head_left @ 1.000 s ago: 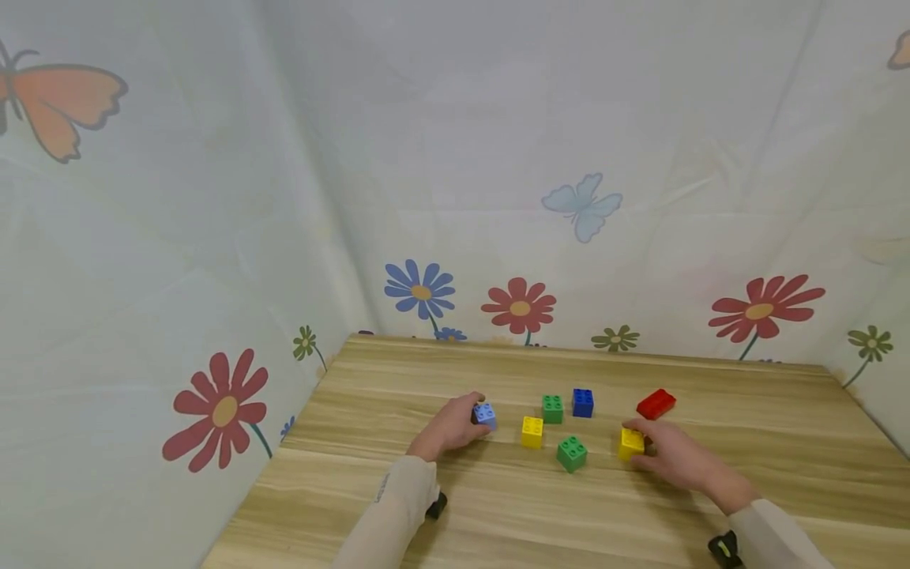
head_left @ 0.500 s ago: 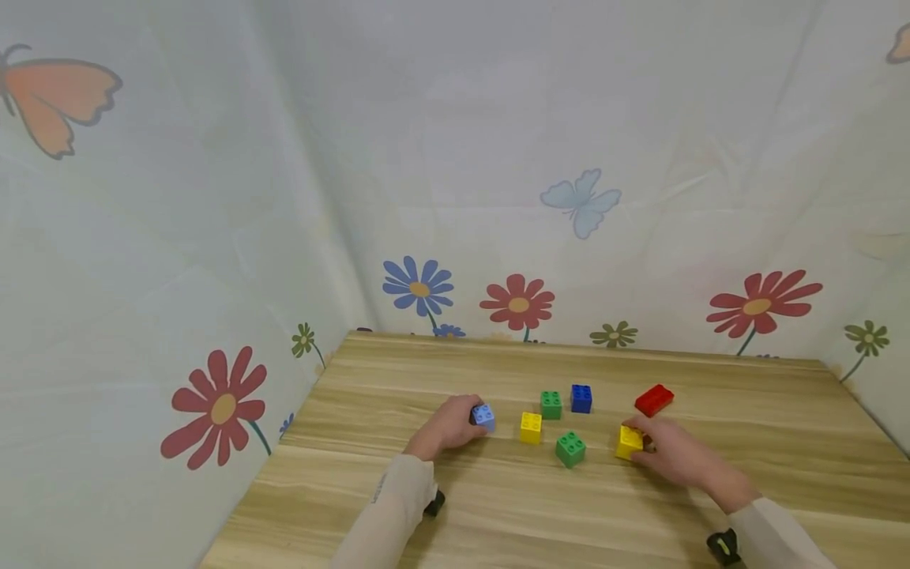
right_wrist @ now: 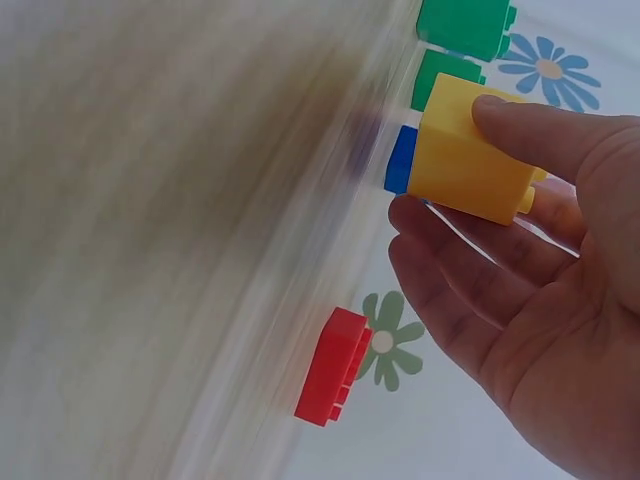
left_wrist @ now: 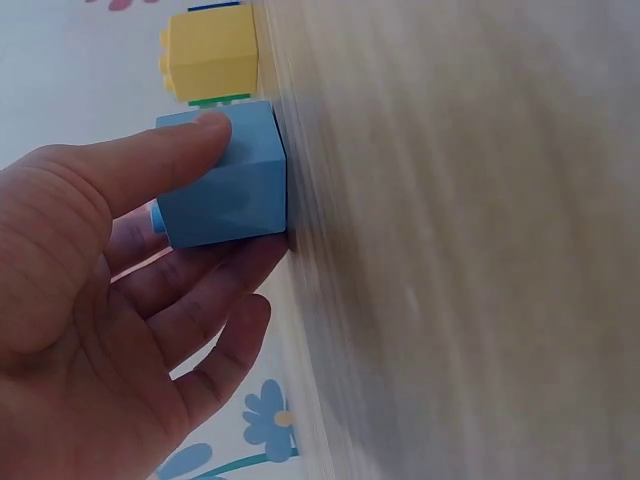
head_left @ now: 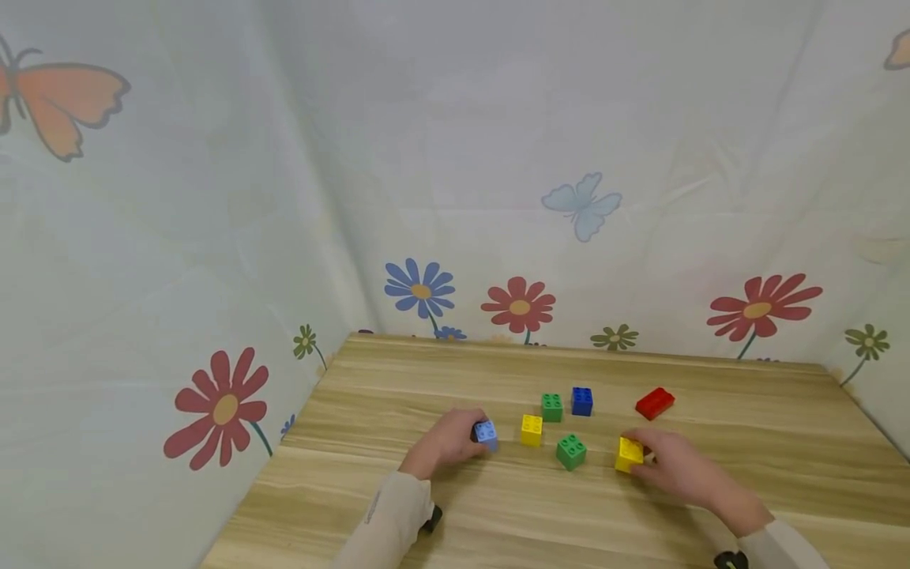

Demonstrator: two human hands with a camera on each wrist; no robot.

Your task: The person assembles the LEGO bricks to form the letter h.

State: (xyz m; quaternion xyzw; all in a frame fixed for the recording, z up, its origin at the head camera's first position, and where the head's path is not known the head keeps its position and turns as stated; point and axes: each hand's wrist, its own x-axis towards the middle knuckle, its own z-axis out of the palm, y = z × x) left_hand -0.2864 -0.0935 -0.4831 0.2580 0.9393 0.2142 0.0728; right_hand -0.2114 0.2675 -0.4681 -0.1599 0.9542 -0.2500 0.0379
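Note:
My left hand point(head_left: 449, 439) pinches a light blue toy building block point(head_left: 486, 435) between thumb and fingers, its studs facing up. The left wrist view shows the thumb on one face of this light blue block point(left_wrist: 228, 195), low over the tabletop. On the right side, a yellow building block point(head_left: 629, 456) is pinched by my right hand point(head_left: 682, 468). Seen from the right wrist, the thumb lies on a side of the yellow block point(right_wrist: 465, 150) and the fingers are behind it. Between the hands stand a second yellow block point(head_left: 531, 431) and a green block point(head_left: 571, 452).
Farther back on the wooden table point(head_left: 426, 363) are another green block point(head_left: 551, 408), a dark blue block point(head_left: 581, 401) and a longer red block point(head_left: 655, 403) beyond my right hand. A white curtain point(head_left: 455, 158) printed with flowers and butterflies hangs behind and at the left.
Both hands have come a little closer to the person, bringing the light blue and the right-hand yellow block along. The other blocks stay where they were.

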